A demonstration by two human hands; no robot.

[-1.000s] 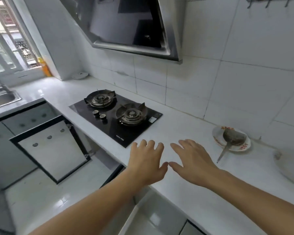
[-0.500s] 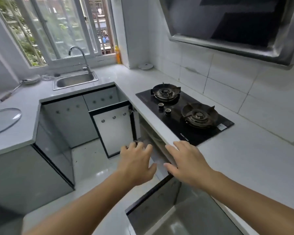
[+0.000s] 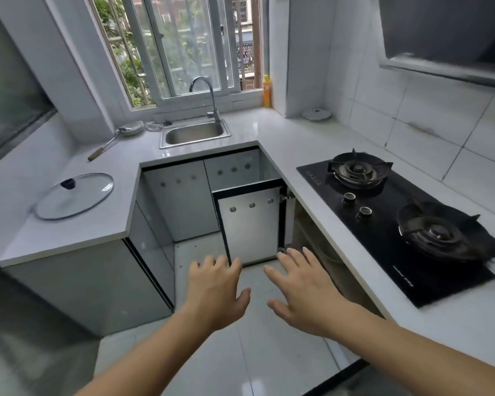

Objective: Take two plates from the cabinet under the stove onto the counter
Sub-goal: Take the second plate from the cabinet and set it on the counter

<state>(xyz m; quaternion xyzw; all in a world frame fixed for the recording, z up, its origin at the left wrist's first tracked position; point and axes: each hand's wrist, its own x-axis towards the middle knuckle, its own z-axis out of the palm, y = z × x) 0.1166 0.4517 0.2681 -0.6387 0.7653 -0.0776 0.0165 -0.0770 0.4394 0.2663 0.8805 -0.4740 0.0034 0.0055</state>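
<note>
My left hand [image 3: 216, 292] and my right hand [image 3: 303, 290] hover side by side over the floor, palms down, fingers spread, holding nothing. The black two-burner stove [image 3: 406, 224] is set into the white counter [image 3: 295, 150] to the right. Below it the cabinet [image 3: 312, 247] stands open, its silver door [image 3: 252, 227] swung out just beyond my fingertips. The cabinet's inside is dim and mostly hidden by the counter edge; no plates show.
A sink [image 3: 195, 134] with a tap sits under the window. A glass pot lid [image 3: 75, 195] lies on the left counter, a ladle [image 3: 117, 137] behind it. A small lid [image 3: 316, 114] and a yellow bottle [image 3: 266, 91] stand in the far corner. Another door edge [image 3: 340, 372] juts out at bottom right.
The view has swung left, away from the counter with the plate. Both hands have left the counter and now hang over the floor by the open cabinet door.
</note>
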